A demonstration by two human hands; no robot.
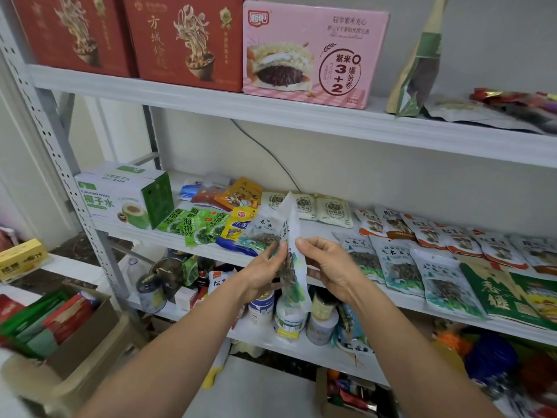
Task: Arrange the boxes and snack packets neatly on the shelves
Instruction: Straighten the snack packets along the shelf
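Both my hands hold one white-and-green dried fungus packet (294,267) upright and edge-on in front of the middle shelf (211,254). My left hand (265,271) pinches its left side and my right hand (325,267) grips its right side. Matching packets (398,267) lie in a row on that shelf to the right. Another such packet (262,233) lies just behind my hands. Green seaweed packets (196,226) and a coconut water box (120,197) sit at the shelf's left. Two red boxes (184,40) and a pink cake box (310,52) stand on the top shelf.
Mushroom packets (452,239) and green bags (506,294) fill the middle shelf's right. Jars and cans (289,321) crowd the lower shelf. A cardboard box of packets (60,321) stands at lower left, and a yellow box (21,259) beside it. A tall paper bag (419,61) leans on the top shelf.
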